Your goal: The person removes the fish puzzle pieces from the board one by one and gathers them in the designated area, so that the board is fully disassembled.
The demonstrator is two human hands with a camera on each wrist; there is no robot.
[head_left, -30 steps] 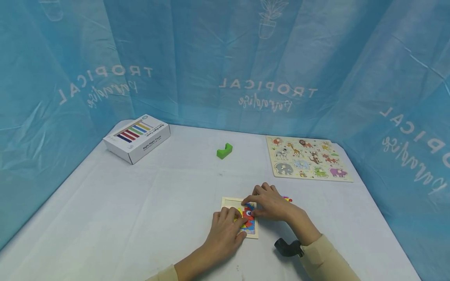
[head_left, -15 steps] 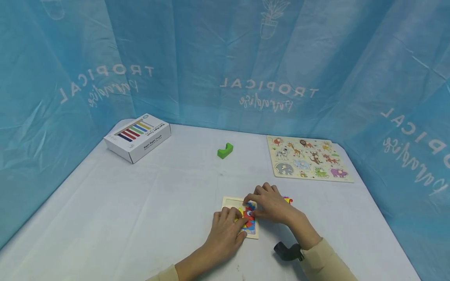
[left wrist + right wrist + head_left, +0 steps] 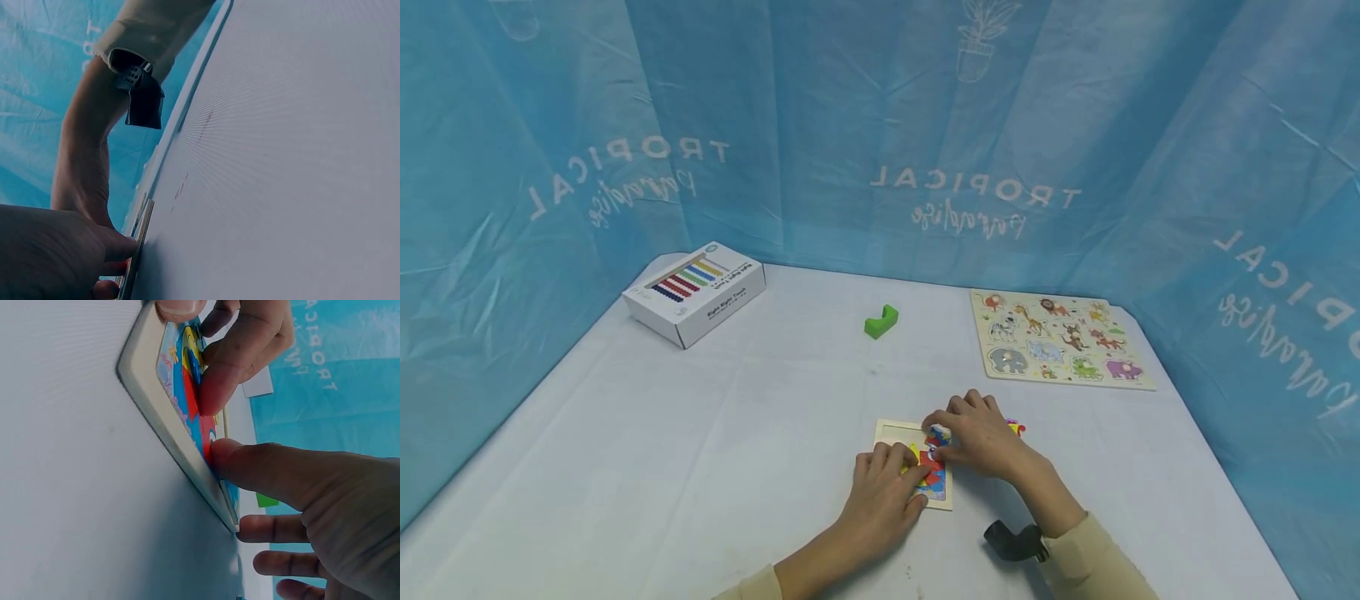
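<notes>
A small wooden jigsaw puzzle tray point(image 3: 887, 428) lies in front of me, with bright red, yellow and blue pieces inside. My left hand point(image 3: 880, 498) holds it from the near left, its thumb on the pale rim point(image 3: 153, 403) and its fingertips over the pieces. From the right, my right hand point(image 3: 983, 437) pinches a blue-and-red puzzle piece point(image 3: 938, 434) between thumb and index finger at the tray's right side. In the right wrist view that thumb touches a red part of the picture. Fingers cover much of the puzzle. Another colourful piece point(image 3: 1016, 427) shows behind the right hand.
A white box picturing coloured bars point(image 3: 696, 293) stands at the back left. A green notched block point(image 3: 881, 322) lies mid-table. An animal peg puzzle board point(image 3: 1060, 340) sits at the back right. Blue curtain point(image 3: 850, 125) surrounds the table. A black device point(image 3: 1015, 542) hangs at my right cuff.
My right fingers have shifted slightly at the tray's upper right, and the blue-and-red piece there has moved a little under them. My left hand stays almost still.
</notes>
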